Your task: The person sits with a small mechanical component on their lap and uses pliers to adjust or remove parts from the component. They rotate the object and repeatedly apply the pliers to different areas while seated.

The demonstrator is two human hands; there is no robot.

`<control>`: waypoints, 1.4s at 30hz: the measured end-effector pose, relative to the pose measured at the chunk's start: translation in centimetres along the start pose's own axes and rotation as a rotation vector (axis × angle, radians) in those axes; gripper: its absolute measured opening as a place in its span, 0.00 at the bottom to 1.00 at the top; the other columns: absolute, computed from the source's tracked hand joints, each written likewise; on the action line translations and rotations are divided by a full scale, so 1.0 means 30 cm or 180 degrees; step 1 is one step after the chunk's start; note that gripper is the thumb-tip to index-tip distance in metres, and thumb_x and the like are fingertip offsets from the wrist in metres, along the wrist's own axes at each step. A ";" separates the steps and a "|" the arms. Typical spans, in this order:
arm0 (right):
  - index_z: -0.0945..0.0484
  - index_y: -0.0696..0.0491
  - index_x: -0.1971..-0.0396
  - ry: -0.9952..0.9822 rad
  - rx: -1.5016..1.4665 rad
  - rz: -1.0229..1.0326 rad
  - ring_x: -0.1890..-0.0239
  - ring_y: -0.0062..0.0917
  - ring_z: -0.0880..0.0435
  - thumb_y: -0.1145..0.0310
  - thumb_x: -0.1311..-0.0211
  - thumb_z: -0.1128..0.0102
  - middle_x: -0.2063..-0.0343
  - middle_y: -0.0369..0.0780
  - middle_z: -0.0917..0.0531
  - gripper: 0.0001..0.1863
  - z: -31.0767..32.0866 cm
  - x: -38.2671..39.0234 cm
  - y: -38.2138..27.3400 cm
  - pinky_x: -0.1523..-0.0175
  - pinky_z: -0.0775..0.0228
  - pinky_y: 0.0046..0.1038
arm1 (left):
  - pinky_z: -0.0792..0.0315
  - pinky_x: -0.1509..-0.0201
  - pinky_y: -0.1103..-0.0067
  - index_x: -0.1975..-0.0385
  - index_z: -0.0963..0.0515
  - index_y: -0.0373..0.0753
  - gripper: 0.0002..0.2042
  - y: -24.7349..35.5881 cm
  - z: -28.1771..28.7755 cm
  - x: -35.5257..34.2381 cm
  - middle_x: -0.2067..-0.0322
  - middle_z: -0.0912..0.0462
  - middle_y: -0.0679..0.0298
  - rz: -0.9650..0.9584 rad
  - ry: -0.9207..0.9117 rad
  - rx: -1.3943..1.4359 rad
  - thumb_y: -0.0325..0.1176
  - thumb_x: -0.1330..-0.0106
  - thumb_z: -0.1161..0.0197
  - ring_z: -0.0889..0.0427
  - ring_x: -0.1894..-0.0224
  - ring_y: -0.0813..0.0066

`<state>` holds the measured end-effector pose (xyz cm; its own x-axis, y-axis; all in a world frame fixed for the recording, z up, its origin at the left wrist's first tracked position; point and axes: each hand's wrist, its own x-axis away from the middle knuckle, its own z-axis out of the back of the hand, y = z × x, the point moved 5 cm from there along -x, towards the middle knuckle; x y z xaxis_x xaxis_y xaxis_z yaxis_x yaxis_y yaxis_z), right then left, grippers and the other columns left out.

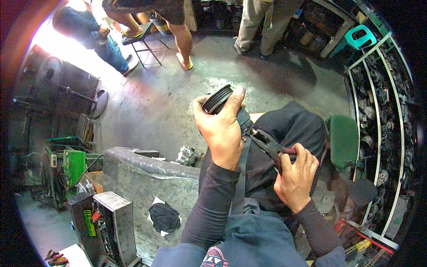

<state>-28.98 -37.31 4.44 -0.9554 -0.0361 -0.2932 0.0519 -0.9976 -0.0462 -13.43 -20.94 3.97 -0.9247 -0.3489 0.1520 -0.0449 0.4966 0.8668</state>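
Note:
Above my lap, my left hand [220,133] is wrapped round a part with a black grooved pulley [217,100] at its upper end. My thumb presses on the pulley's side, and much of the part's body is hidden behind the palm. Red-handled pliers [269,146] are gripped in my right hand [297,178], its fingers closed round the handles. Their jaws point up and left to the part's lower end, by a small brass-coloured piece [254,131]. Whether the jaws touch that piece I cannot tell.
To the left stand a worn grey bench [133,178] with a black cloth [164,216] and a metal box [120,222]. An alternator-like part [188,155] lies beyond it. Right are a green chair [344,141] and shelves [369,120] of parts. Several people [180,31] are ahead.

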 end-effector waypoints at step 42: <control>0.21 0.54 0.59 0.0002 -0.0744 -0.0392 0.46 0.50 0.23 0.70 0.58 0.27 0.46 0.52 0.23 0.21 0.049 0.000 -0.081 0.42 0.32 0.49 | 0.19 0.71 0.76 0.56 0.29 0.38 0.20 0.114 -0.018 0.035 0.72 0.14 0.59 -0.0446 -0.0045 -0.0321 0.29 0.34 0.19 0.13 0.75 0.70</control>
<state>-29.53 -34.96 5.97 -0.9585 0.0847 -0.2723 0.0012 -0.9537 -0.3008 -14.34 -20.03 7.34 -0.9173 -0.3976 0.0204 -0.1361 0.3614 0.9224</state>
